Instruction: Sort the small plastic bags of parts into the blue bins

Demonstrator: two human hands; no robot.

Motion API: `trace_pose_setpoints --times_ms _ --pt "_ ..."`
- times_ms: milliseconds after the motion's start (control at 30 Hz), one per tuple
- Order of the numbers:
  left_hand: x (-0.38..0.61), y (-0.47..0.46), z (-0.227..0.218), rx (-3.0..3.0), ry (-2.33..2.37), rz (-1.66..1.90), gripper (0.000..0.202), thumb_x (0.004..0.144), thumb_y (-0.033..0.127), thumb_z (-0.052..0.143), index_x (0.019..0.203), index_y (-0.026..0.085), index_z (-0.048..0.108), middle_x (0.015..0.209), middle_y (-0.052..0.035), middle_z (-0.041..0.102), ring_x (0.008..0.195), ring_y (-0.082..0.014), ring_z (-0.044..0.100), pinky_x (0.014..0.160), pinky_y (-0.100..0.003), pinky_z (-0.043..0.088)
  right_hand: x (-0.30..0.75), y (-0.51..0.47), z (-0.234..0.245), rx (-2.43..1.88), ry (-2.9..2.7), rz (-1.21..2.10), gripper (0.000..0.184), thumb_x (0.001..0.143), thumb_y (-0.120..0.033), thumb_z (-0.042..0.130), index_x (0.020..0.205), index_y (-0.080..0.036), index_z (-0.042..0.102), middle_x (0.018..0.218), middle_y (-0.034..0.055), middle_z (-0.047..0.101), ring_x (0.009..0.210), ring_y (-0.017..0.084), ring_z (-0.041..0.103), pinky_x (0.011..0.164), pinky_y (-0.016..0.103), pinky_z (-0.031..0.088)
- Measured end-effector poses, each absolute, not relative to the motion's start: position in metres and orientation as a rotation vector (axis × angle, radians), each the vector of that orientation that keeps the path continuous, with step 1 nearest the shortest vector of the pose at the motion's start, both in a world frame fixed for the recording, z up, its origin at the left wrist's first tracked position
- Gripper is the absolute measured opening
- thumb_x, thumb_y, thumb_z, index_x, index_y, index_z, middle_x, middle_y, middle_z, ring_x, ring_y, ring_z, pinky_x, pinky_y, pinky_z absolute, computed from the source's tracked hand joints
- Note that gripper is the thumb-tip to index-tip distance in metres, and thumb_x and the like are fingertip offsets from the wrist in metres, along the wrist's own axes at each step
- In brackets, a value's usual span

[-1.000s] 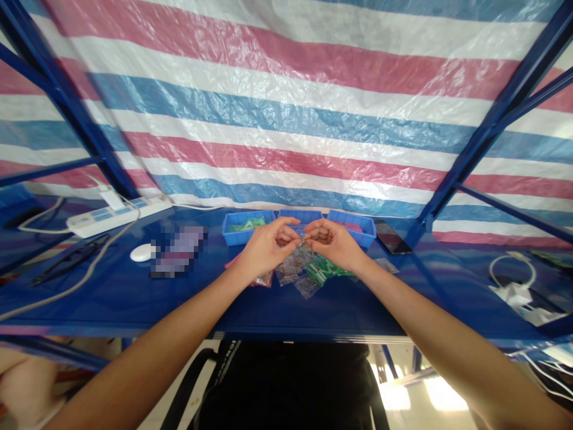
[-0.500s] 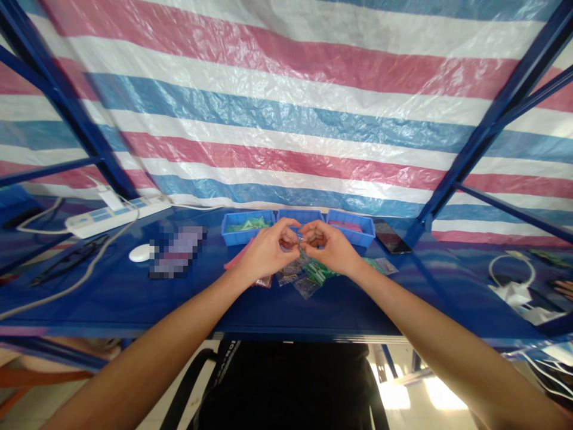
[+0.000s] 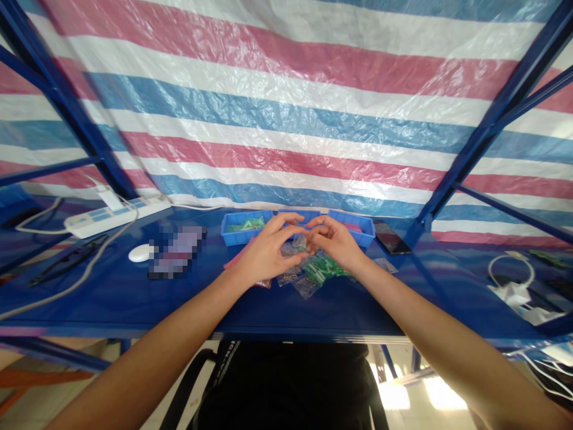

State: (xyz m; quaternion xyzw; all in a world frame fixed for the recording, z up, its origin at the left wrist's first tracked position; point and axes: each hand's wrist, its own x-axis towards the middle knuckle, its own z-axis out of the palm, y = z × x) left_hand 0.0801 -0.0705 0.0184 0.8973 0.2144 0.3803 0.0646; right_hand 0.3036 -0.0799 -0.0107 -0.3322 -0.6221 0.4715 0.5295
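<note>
Over the middle of the blue table my left hand [image 3: 272,249] is open, thumb and fingers spread apart in a C shape. Facing it, my right hand [image 3: 335,242] has its fingers pinched together at the edge of a small clear plastic bag [image 3: 299,243]; what the bag contains is too small to tell. Below the hands lie green-and-white strip-like pieces [image 3: 320,270] and clear bags with small brownish parts [image 3: 290,276]. Pink packets [image 3: 233,260] stick out from beneath my left hand and wrist.
Behind my hands stand three blue bins: left [image 3: 244,228], middle [image 3: 299,216], right [image 3: 363,232]. A dark phone [image 3: 392,236] lies to the right. On the left are a power strip [image 3: 119,216], a white oval object [image 3: 140,253] and a pixelated item [image 3: 179,251].
My left hand's thumb and fingers have spread and moved away from the pinch. My right hand stays close by, its fingers still together. The clear bag between them shows more.
</note>
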Motion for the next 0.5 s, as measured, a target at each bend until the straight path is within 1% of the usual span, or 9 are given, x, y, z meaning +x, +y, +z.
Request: trace_pose_setpoints --times_ms 67,133,200,300,367,500 --pt "0.0791 -0.0681 0.0177 2.749 0.622 1.151 0.031 0.094 0.026 0.075 0.124 0.026 0.073 0.14 -0.0114 0.065 0.134 -0.0297 0.061 0.117 -0.049 0.048 0.3048 -0.0787 -0.0112 -0.816 -1.48 1.152 0.036 0.084 -0.047 0.081 0.105 -0.025 0.064 0.075 -0.0019 0.072 0.066 0.018 0.069 0.061 0.031 0.055" --pt "0.078 -0.0664 0.0176 2.748 0.619 1.179 0.02 0.1 0.027 0.068 0.118 0.026 0.076 0.131 -0.0099 0.07 0.123 -0.0265 0.066 0.111 -0.046 0.051 0.3057 -0.0781 -0.011 -0.844 -1.488 1.147 0.035 0.083 -0.051 0.082 0.099 -0.024 0.067 0.077 -0.0003 0.072 0.069 0.019 0.069 0.058 0.029 0.054" --pt "0.0771 -0.0661 0.019 2.719 0.631 1.214 0.017 0.103 0.028 0.064 0.113 0.024 0.077 0.123 -0.0095 0.073 0.115 -0.0243 0.069 0.104 -0.042 0.054 0.3064 -0.0785 -0.0093 -0.877 -1.514 1.111 0.035 0.084 -0.055 0.081 0.096 -0.023 0.07 0.082 0.0014 0.073 0.073 0.019 0.068 0.058 0.029 0.054" --pt "0.0764 -0.0678 0.0219 2.671 0.657 1.223 0.017 0.104 0.03 0.063 0.11 0.022 0.076 0.111 -0.0086 0.076 0.105 -0.0227 0.071 0.096 -0.037 0.055 0.3072 -0.0819 -0.0047 -0.932 -1.595 0.976 0.037 0.089 -0.059 0.076 0.095 -0.023 0.075 0.092 0.0026 0.075 0.073 0.017 0.065 0.067 0.031 0.056" --pt "0.0761 -0.0687 0.0224 2.655 0.687 1.187 0.017 0.104 0.031 0.062 0.109 0.021 0.076 0.106 -0.0077 0.077 0.1 -0.0223 0.072 0.092 -0.035 0.055 0.307 -0.085 -0.0024 -0.924 -1.651 0.907 0.037 0.091 -0.059 0.076 0.097 -0.023 0.077 0.097 0.003 0.077 0.079 0.018 0.067 0.075 0.033 0.057" --pt "0.0763 -0.068 0.0195 2.649 0.742 1.117 0.019 0.105 0.031 0.06 0.109 0.022 0.075 0.105 -0.0065 0.078 0.098 -0.0217 0.074 0.09 -0.034 0.056 0.3052 -0.0868 -0.0038 -0.849 -1.653 0.992 0.038 0.083 -0.054 0.086 0.103 -0.024 0.075 0.102 0.0039 0.079 0.094 0.022 0.072 0.087 0.036 0.059"
